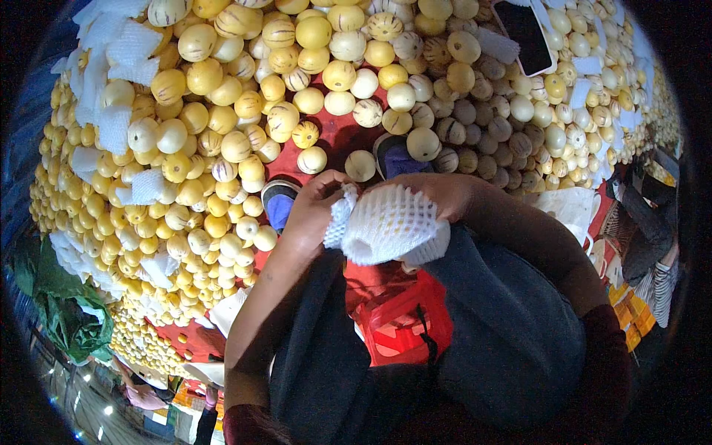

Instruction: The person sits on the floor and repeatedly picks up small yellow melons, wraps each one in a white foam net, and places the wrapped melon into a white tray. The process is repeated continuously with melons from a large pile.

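Observation:
A white foam fruit net (389,222) is between my hands above my knees, with a yellowish fruit showing through its mesh. My left hand (322,203) pinches a bunched piece of white foam net (339,218) at its left side. Around the right side of the netted fruit curls my right hand (442,192), its fingers mostly hidden behind the net. More white foam net (431,245) hangs below that hand. Beyond my hands lie many loose pepino melons (314,30), yellow and cream, some with purple stripes.
Heaps of melons surround my shoes (281,203) on a red sheet (322,133). Foam nets (130,47) lie on the left heap, a smartphone (523,36) on the right. Between my legs is a red plastic stool or basket (406,322). Other people sit at both lower edges.

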Demonstrator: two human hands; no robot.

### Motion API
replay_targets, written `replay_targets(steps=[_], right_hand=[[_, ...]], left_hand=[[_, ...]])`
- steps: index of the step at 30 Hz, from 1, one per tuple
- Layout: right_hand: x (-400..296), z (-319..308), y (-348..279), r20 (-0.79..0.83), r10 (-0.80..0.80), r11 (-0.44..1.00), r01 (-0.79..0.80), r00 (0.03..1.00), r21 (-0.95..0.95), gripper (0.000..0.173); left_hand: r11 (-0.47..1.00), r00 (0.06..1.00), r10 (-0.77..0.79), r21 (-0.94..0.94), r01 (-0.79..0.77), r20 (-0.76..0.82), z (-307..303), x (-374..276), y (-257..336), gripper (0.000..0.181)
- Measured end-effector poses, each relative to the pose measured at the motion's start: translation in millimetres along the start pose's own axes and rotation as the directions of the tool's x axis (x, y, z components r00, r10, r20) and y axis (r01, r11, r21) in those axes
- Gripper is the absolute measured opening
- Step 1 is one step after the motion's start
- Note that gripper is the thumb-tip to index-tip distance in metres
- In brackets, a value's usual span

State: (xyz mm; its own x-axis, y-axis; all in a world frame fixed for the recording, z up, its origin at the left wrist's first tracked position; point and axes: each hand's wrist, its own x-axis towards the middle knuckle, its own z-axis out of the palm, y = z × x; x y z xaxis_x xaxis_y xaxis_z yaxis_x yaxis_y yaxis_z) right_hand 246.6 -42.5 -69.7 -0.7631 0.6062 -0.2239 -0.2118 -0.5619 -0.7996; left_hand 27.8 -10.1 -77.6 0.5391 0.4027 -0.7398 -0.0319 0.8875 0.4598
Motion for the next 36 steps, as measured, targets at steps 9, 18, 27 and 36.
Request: replay_targets(steps=[9,18,27,36], right_hand=[[26,18,-20,0.185,-0.003,0.984,-0.031,0.983,0.178,0.055],[15,8,-11,0.18,0.125,0.96,-0.164,0.976,0.226,0.062],[11,-9,-11,-0.018,-0.062,0.971,0.056,0.998,-0.23,0.062],[39,23,-31,-0.018,-0.23,0.636,0.136,0.973,-0.759,0.058]], left_hand=[[0.997,0.996,0.009,-0.079,-0.016,-0.094,-2,-14,12,0.013],[0.937,0.953,0.243,0.297,-0.183,-0.18,-16,-19,14,0.009],[0.925,0.986,0.061,-0.363,-0.115,-0.158,-2,-17,16,0.022],[0.859,0.988,0.127,-0.488,-0.156,-0.092,17,-14,33,0.041]])
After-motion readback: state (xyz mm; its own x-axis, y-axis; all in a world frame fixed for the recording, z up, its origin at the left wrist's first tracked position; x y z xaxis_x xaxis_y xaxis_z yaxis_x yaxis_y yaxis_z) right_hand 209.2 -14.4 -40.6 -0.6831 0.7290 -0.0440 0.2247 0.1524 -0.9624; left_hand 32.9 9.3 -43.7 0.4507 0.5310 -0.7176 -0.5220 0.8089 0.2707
